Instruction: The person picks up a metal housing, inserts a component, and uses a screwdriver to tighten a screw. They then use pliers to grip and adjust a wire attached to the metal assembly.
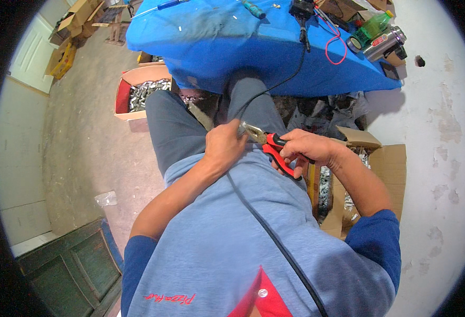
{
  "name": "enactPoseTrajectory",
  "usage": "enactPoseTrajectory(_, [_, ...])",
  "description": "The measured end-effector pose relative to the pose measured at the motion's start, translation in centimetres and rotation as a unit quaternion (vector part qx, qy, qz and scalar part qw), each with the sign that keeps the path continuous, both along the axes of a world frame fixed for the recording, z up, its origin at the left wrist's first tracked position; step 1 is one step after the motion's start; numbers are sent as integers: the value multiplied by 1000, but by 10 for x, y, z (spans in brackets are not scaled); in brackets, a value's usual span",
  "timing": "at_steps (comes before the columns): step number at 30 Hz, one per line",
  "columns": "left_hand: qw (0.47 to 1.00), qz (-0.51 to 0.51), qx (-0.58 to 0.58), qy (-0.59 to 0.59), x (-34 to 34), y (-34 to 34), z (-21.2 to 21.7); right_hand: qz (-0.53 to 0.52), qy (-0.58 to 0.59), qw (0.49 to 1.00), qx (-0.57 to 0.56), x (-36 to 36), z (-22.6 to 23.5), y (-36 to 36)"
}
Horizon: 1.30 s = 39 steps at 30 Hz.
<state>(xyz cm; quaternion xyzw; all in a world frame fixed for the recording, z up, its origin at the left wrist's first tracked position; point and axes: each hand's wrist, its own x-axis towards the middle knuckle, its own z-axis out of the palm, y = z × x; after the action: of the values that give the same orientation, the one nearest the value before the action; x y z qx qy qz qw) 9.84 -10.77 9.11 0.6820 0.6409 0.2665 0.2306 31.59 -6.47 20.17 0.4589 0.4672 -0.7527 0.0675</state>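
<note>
My right hand (309, 148) is wrapped round the red and black handles of a pair of pliers (275, 154). Their metal jaws point left and touch or nearly touch a small silvery piece (243, 126) at the fingertips of my left hand (224, 143). Those left fingers are closed in a pinch, and most of the piece is hidden. A black cable (266, 224) drops from the table, passes at my left hand and continues down over my shirt; whether the hand also grips it, I cannot tell. Both hands are above my lap.
Ahead stands a blue-covered table (216, 50) bearing a screwdriver (253, 9), a green bottle (372, 27) and a steel flask (384, 43). A carton of small metal parts (121, 95) sits left of my knees. Another open carton (388, 169) is at my right, beside the wall.
</note>
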Motion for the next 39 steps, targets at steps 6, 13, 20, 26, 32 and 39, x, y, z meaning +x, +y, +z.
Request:
enactPoseTrajectory(6, [1000,7,-8,10,-4,1,-2,-27,38,999,-23,1,-15,5])
enactPoseTrajectory(13, [1000,-2,12,17,-3,-1,-8,6,70,996,-51,2,-23,13])
enactPoseTrajectory(20, [997,-64,38,-35,12,-4,9,-2,80,997,13,-10,-8,18])
enactPoseTrajectory(26, [986,5,-42,-160,4,-1,2,-63,59,993,78,9,21,-5])
enactPoseTrajectory(32, [968,-16,-75,-237,1,1,-9,-32,35,993,105,7,7,-17])
enactPoseTrajectory(39, [965,0,-82,-249,-1,2,-1,124,-89,859,489,7,-25,-30])
